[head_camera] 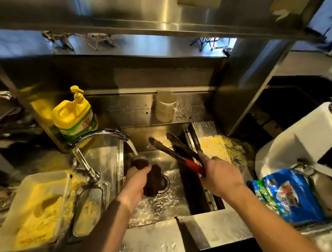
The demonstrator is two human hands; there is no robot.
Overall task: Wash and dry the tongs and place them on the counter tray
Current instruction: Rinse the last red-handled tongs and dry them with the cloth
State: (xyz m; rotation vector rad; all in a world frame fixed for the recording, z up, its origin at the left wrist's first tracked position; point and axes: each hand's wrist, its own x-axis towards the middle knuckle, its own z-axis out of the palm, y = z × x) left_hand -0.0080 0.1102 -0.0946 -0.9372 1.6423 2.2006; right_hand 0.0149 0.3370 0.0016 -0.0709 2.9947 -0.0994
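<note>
Metal tongs (170,150) with red handle grips stick out over the steel sink (157,206), jaws apart and pointing to the far left. My right hand (218,174) grips them at the red handle end. Over the drain, my left hand (136,180) holds a dark wet cloth (152,176), its top under the stream that runs from the curved faucet (95,143). Water pools and ripples on the sink floor. Cloth and tongs are apart.
A yellow dish-soap pump bottle (75,117) stands behind the faucet. A white tub (34,209) of yellow food sits at the left, a small steel tray (90,209) beside it. A blue packet (287,195) lies at the right. A yellow cloth (220,147) lies on the right ledge.
</note>
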